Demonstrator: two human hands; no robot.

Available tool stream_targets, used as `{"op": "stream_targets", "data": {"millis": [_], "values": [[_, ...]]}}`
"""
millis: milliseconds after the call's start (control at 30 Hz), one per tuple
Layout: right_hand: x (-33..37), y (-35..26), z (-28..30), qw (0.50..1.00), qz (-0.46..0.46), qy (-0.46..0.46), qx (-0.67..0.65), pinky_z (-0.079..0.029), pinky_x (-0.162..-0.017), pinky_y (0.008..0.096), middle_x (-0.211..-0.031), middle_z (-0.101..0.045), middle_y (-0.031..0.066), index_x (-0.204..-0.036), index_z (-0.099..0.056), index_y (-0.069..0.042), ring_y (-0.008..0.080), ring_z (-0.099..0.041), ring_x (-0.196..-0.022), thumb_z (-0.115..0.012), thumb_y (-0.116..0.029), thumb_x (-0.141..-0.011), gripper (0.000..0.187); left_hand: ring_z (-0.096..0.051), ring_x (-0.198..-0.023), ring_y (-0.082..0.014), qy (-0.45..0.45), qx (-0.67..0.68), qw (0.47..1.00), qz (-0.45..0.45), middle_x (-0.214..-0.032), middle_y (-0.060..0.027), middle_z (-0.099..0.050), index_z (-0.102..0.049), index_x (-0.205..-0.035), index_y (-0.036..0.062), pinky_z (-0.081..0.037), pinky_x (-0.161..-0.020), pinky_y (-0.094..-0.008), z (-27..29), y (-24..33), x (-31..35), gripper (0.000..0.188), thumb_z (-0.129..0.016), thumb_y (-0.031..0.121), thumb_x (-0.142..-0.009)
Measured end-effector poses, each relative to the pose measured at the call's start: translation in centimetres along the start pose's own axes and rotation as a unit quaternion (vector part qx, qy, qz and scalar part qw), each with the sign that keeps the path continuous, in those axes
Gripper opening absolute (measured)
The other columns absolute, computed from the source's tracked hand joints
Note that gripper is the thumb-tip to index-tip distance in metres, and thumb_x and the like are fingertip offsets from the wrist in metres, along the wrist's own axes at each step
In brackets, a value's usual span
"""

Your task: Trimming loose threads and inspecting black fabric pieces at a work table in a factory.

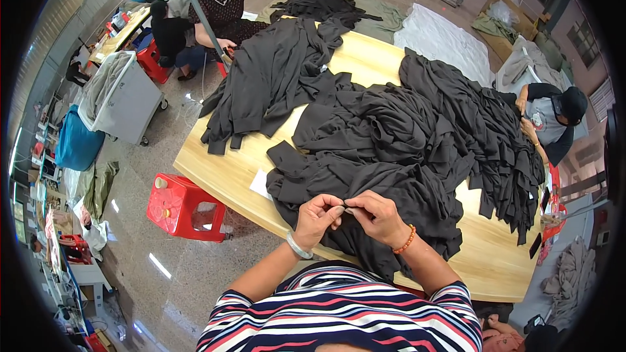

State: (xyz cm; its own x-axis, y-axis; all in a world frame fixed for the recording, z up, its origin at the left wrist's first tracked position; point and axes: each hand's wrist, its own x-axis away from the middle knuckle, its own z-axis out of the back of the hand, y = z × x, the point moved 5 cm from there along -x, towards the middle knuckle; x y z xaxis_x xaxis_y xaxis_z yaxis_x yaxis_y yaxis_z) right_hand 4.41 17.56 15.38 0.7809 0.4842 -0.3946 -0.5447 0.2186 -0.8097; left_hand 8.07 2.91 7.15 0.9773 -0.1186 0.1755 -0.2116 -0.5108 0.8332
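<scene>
My left hand (317,217) and my right hand (377,216) meet at the near edge of a wooden table (365,58). Both pinch a fold of a dark grey garment (385,176), and a small light object shows between the fingertips; I cannot tell what it is. The garment belongs to a large heap of the same dark cloth (417,124) that covers the middle and right of the table. A silver bangle is on my left wrist and an orange bead bracelet on my right.
A second pile of dark garments (274,72) lies at the far left of the table. A red plastic stool (184,207) stands on the floor to my left. One person sits at the far end (225,0), another at the right side (551,120). A white cart (127,94) stands on the left.
</scene>
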Motion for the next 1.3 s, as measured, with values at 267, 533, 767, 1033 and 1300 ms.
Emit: {"op": "stream_targets", "data": {"millis": [267,533,767,1033,1300], "values": [[0.3,2.7,-0.8,0.989,-0.113,-0.093,-0.035,-0.046,-0.056,0.0270,-0.074,-0.060,0.0096,-0.091,-0.067,-0.001,0.0180,-0.058,-0.061,-0.068,-0.003,-0.079,0.012,-0.056,-0.062,-0.0053,0.020,-0.065,0.998,-0.014,-0.079,-0.0011,-0.061,-0.060,-0.099,0.0013,-0.046,-0.054,-0.0178,0.5,-0.5,0.7,0.011,-0.063,0.005,-0.090],[2.1,3.8,-0.9,0.969,-0.186,-0.138,-0.087,-0.043,-0.057,0.0202,-0.077,-0.057,0.0043,-0.086,-0.062,0.003,0.0079,-0.054,-0.062,-0.061,0.003,-0.083,0.003,-0.052,-0.067,-0.0034,-0.036,-0.091,0.995,-0.036,-0.080,0.0019,-0.057,-0.058,-0.096,0.0028,-0.042,-0.057,-0.0179,-0.9,-0.8,1.2,0.006,-0.059,0.006,-0.092],[1.3,2.1,-1.4,0.990,-0.119,-0.074,-0.017,-0.039,-0.054,0.0181,-0.076,-0.055,0.0013,-0.083,-0.058,0.003,0.0043,-0.049,-0.060,-0.064,0.004,-0.083,0.005,-0.051,-0.066,-0.0037,-0.009,-0.058,0.998,-0.039,-0.077,0.0020,-0.056,-0.057,-0.096,0.0024,-0.042,-0.057,-0.0185,-0.6,-0.9,1.0,0.005,-0.058,0.004,-0.091],[-0.2,-1.2,-2.7,0.993,-0.024,0.020,0.110,-0.043,-0.049,0.0250,-0.073,-0.054,0.0079,-0.082,-0.055,-0.001,0.0167,-0.052,-0.055,-0.067,0.006,-0.077,0.014,-0.052,-0.070,-0.0050,0.141,-0.183,0.947,-0.223,-0.091,-0.0029,-0.054,-0.055,-0.094,-0.0014,-0.045,-0.063,-0.0200,-1.5,0.9,1.5,0.007,-0.055,-0.005,-0.089],[-0.6,-1.8,-3.3,0.988,0.023,0.082,0.129,-0.048,-0.052,0.0296,-0.080,-0.060,0.0094,-0.086,-0.059,-0.003,0.0224,-0.059,-0.062,-0.067,0.007,-0.074,0.017,-0.059,-0.074,-0.0176,0.211,-0.236,0.900,-0.298,-0.086,-0.0093,-0.059,-0.059,-0.089,0.0006,-0.048,-0.066,-0.0261,-1.0,2.7,2.2,0.008,-0.061,-0.005,-0.084]]}}
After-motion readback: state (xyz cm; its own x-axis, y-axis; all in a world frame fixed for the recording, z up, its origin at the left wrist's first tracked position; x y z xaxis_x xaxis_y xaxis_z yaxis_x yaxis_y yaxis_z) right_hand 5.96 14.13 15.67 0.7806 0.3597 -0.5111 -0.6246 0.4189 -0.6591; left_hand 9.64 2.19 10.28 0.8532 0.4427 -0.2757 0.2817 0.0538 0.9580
